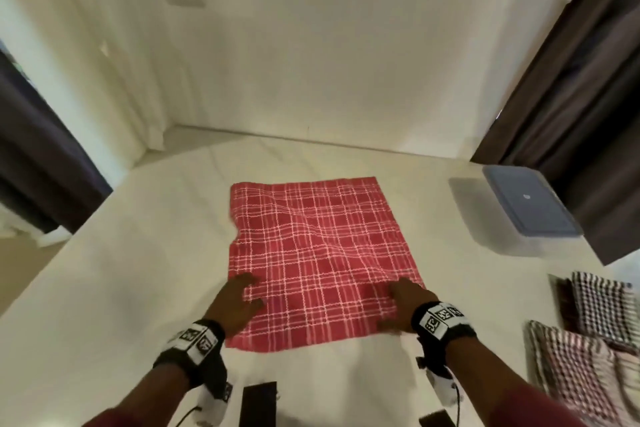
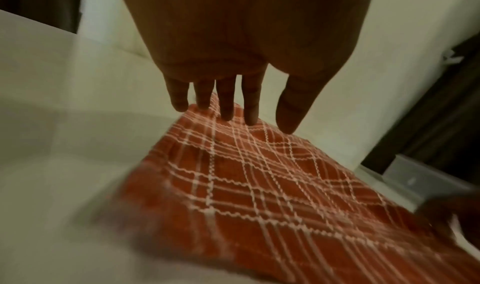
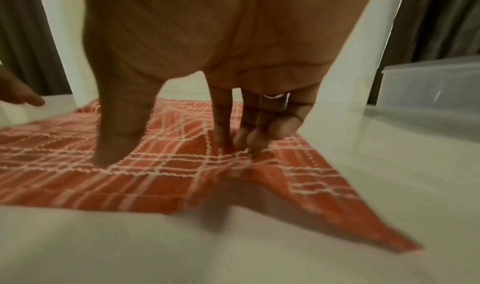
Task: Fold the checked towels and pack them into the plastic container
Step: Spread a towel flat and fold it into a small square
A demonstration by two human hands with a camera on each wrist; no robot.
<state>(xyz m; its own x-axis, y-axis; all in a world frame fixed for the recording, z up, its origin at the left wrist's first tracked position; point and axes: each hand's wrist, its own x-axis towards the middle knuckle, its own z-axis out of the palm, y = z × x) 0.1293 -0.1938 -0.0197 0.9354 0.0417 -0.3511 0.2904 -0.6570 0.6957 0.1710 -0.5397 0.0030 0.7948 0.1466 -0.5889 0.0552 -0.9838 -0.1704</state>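
The red towel (image 1: 318, 260) lies spread at the white surface's (image 1: 121, 288) centre, ready for folding. The left hand (image 1: 235, 302) at 7 o'clock and right hand (image 1: 401, 302) at 5 o'clock rest flat-fingered on its near edge (holding nothing), apparently smoothing it. The lidded container (image 1: 526, 211) waits at 2 o'clock, more towels (image 1: 588, 340) at 4 o'clock.

The red checked towel (image 1: 322, 263) is matt woven cloth; the container (image 1: 519, 211) is translucent plastic.

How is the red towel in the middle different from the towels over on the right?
The red towel lies spread out alone under both hands, while the towels on the right sit untouched in an overlapping pile. The red towel has thin white lines on a red ground; the towels on the right show small, dense dark-and-white and reddish checks. All are checked and rest on the same white surface.
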